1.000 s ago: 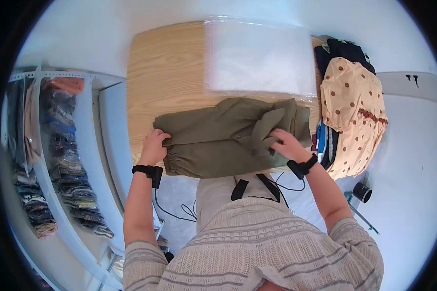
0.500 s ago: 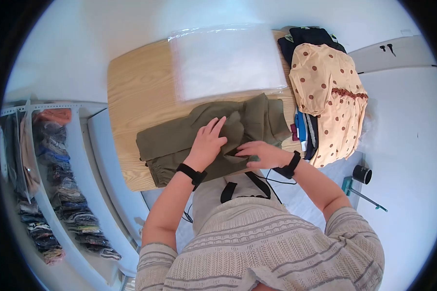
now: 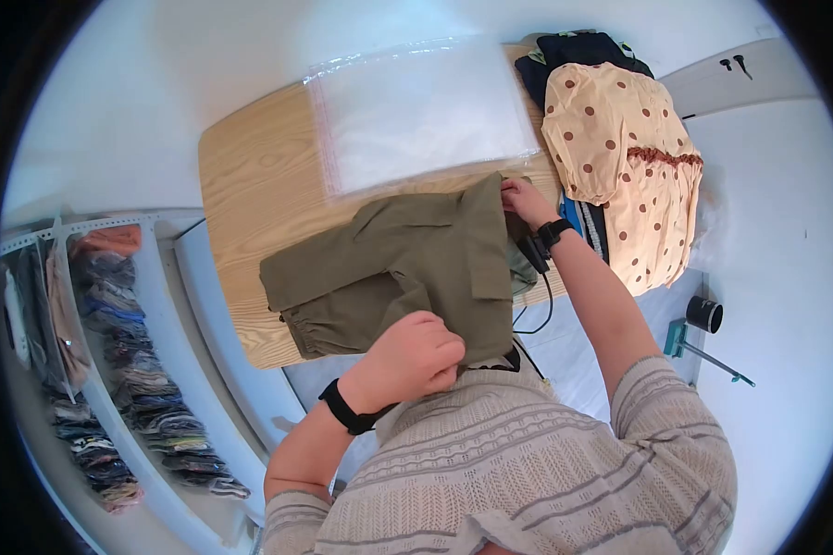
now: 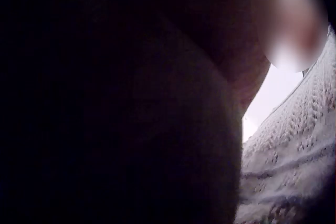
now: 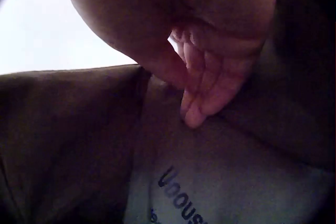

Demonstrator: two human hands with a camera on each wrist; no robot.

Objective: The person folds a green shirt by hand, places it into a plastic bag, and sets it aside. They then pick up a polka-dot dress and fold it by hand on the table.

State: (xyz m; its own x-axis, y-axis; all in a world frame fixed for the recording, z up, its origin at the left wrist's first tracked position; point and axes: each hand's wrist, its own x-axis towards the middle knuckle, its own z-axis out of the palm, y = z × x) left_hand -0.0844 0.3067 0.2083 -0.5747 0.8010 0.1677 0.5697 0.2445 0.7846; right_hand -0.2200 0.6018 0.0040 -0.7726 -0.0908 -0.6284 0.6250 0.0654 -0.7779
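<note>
Olive cloth, a garment (image 3: 407, 268), lies part-folded across the near half of the wooden table (image 3: 250, 176), with 1 panel lifted. I judge it soft, light and limp, best taken at hems or corners. The left hand (image 3: 416, 356) has its fingers curled tight on the near hem; the right hand (image 3: 525, 199) pinches the far corner. A clear plastic bag (image 3: 421, 111) lies just beyond, a clothes pile (image 3: 620, 139) crowds the right edge; I see room to move leftward.

Three cameras: one high and wide, two very close.
The head camera looked steeply down on the table (image 3: 241, 176) and the olive garment (image 3: 416, 259). The right wrist camera sat just above the right hand (image 5: 205, 40) on this same garment. The left wrist camera was almost fully dark and shared only the knitted sweater (image 4: 294, 155).
</note>
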